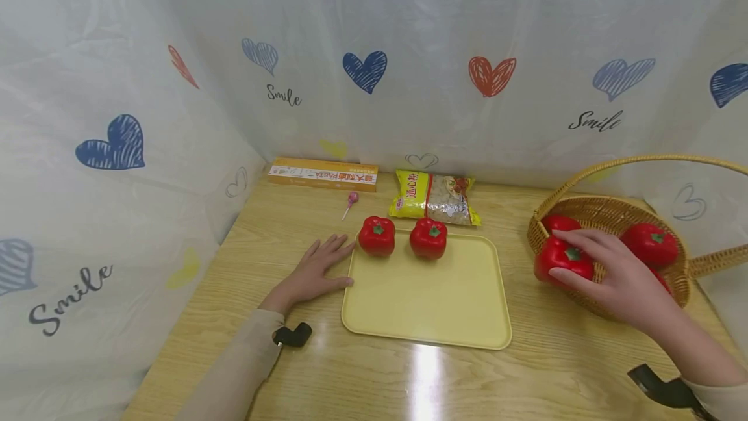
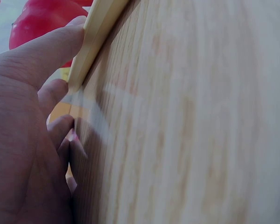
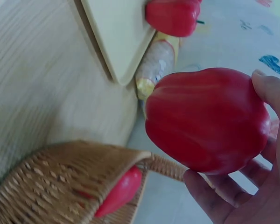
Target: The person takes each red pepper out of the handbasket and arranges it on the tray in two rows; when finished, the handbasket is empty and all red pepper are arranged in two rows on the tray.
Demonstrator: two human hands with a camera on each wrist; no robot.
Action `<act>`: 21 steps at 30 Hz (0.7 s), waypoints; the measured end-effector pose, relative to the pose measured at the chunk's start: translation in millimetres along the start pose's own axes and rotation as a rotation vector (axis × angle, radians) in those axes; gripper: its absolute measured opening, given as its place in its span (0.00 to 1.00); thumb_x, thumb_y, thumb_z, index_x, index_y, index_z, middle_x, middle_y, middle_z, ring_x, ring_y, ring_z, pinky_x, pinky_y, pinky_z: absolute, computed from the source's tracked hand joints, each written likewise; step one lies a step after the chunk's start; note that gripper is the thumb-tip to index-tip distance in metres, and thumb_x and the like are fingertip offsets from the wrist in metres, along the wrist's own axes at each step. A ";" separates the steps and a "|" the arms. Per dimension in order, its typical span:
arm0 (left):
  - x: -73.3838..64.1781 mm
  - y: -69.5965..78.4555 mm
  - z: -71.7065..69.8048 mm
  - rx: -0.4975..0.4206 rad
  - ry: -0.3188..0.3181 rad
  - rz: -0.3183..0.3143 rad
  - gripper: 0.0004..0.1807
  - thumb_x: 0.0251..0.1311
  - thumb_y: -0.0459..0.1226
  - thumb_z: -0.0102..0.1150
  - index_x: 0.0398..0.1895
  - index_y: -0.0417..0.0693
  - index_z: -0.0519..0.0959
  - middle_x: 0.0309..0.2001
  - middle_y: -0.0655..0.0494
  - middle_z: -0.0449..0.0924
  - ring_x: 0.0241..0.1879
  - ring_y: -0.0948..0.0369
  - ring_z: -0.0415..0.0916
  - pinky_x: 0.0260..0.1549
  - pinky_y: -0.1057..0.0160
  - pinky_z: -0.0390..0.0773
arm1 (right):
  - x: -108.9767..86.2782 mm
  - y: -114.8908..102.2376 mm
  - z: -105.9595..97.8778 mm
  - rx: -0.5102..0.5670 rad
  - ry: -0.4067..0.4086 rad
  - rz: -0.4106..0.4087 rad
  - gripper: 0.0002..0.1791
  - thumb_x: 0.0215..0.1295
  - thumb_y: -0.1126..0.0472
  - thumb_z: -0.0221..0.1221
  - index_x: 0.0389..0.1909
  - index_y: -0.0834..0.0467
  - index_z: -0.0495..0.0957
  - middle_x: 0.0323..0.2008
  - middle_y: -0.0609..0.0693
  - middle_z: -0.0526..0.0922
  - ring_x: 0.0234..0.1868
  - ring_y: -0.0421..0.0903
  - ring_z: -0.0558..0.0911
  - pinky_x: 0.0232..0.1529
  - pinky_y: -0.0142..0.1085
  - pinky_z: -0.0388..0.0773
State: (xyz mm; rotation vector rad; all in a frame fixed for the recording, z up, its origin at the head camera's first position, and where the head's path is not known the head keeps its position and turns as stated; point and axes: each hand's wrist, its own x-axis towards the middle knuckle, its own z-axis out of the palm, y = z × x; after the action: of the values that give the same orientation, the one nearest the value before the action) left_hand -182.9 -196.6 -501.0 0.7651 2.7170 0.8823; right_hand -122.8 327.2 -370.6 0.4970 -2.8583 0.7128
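My right hand point(image 1: 619, 278) grips a red bell pepper point(image 3: 207, 120) between thumb and fingers, over the left rim of a wicker basket point(image 1: 680, 271). Other red peppers, such as one at the basket's right side point(image 1: 650, 245), lie inside it. My left hand point(image 1: 310, 271) lies spread on the table, its fingertips at the left edge of a pale yellow tray point(image 1: 432, 297). Along the tray's far edge sit two red bell peppers, one at the corner point(image 1: 376, 236) and one to its right point(image 1: 428, 239), green stems facing up.
Behind the tray lie a yellow bag of pasta point(image 1: 435, 197) and a pink lollipop point(image 1: 350, 204). An orange pasta box point(image 1: 323, 175) rests against the back curtain point(image 1: 432, 109). The basket's tall handle point(image 1: 643, 160) arches above its peppers.
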 end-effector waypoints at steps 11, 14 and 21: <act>-0.6 0.9 -0.2 -0.001 -0.002 -0.008 0.44 0.65 0.55 0.64 0.80 0.55 0.58 0.81 0.50 0.48 0.81 0.49 0.38 0.77 0.42 0.32 | 8.0 -15.7 23.1 0.016 -0.003 -0.058 0.35 0.55 0.52 0.76 0.64 0.54 0.78 0.59 0.58 0.76 0.60 0.62 0.71 0.49 0.67 0.74; -0.6 0.6 0.1 0.003 -0.002 -0.009 0.44 0.65 0.55 0.64 0.80 0.55 0.58 0.81 0.50 0.48 0.81 0.49 0.38 0.77 0.42 0.32 | 10.2 -17.5 27.7 0.014 -0.006 -0.063 0.35 0.56 0.51 0.75 0.65 0.53 0.78 0.59 0.58 0.77 0.60 0.62 0.72 0.49 0.68 0.75; 0.2 0.5 0.1 0.006 -0.005 -0.008 0.44 0.65 0.56 0.63 0.81 0.55 0.58 0.81 0.50 0.48 0.81 0.49 0.38 0.76 0.42 0.32 | 15.3 -21.3 37.1 0.023 -0.030 -0.053 0.35 0.59 0.49 0.74 0.66 0.55 0.77 0.59 0.60 0.76 0.60 0.63 0.72 0.50 0.69 0.75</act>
State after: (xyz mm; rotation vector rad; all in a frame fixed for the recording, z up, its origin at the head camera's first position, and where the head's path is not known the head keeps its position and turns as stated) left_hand -182.8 -196.1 -500.8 0.7556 2.7178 0.8689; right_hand -132.1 287.5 -390.4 0.5890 -2.8563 0.7355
